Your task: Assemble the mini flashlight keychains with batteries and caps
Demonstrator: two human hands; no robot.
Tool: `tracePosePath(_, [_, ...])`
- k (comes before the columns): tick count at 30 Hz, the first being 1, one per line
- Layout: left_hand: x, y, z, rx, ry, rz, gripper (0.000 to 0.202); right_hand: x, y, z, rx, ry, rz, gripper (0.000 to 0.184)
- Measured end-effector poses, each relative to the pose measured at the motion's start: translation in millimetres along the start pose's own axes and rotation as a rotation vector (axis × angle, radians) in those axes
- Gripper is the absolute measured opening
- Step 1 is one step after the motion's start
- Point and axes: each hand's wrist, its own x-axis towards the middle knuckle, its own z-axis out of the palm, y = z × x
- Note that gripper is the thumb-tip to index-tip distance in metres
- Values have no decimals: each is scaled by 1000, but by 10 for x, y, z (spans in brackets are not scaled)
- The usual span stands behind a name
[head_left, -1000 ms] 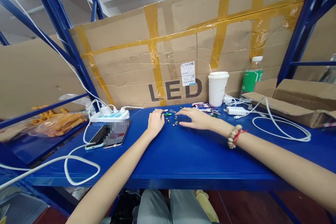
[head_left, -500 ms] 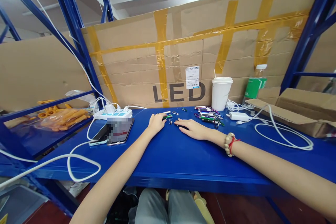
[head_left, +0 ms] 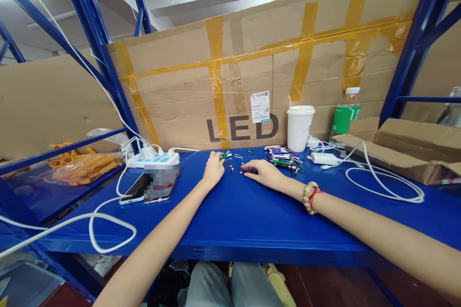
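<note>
My left hand (head_left: pixel 213 169) is closed round a slim green metal tube (head_left: pixel 224 155), whose end sticks out past the fingertips, tilted upward. My right hand (head_left: pixel 264 172) rests low over the table, fingers bent and thumb apart, holding nothing that I can see. Its fingertips are beside a few small round silver pieces, like button cells (head_left: pixel 231 169), lying between the hands. Just beyond them are a silver carabiner clip (head_left: pixel 238 156) and a green carabiner clip (head_left: pixel 250 151). A pile of coloured metal pen-like tubes (head_left: pixel 284 156) lies behind my right hand.
A white paper cup (head_left: pixel 300 129) and a green-labelled bottle (head_left: pixel 346 114) stand at the back right, near a white charger (head_left: pixel 325 159) with coiled cable and an open cardboard box (head_left: pixel 406 153). Left are two phones (head_left: pixel 134 189) and a power strip (head_left: pixel 169 159). Cardboard (head_left: pixel 173 96) walls the back.
My left hand has lifted the green tube and turned it upright. My right fingers have drawn in from lying flat. More of the small silver pieces now show between the hands.
</note>
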Motion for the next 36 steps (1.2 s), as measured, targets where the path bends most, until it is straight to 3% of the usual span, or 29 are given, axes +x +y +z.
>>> tracePosePath(8, [-116,189,-57,-72,-88,199,14,1,12,-30,8,56,133,14])
tracePosePath(14, [-132,225,-106,-50,-143,315,18,-3,5,-117,-9,147,235,18])
tracePosePath(18, [-132,239,-111,-59,-147,395,13,-19,14,-131,-75,125,302,16])
tracePosePath(24, [-111,187,-74,-69,-112,401,19,-14,-21,-146,-99,125,232,19])
tracePosePath(30, [-94,108,-43,-85,-103,384,25,2,-33,-140,-117,-22,238,19])
tracePosePath(36, [-102,145,-45,-100,-115,401,22,17,14,-90,-77,-13,204,19])
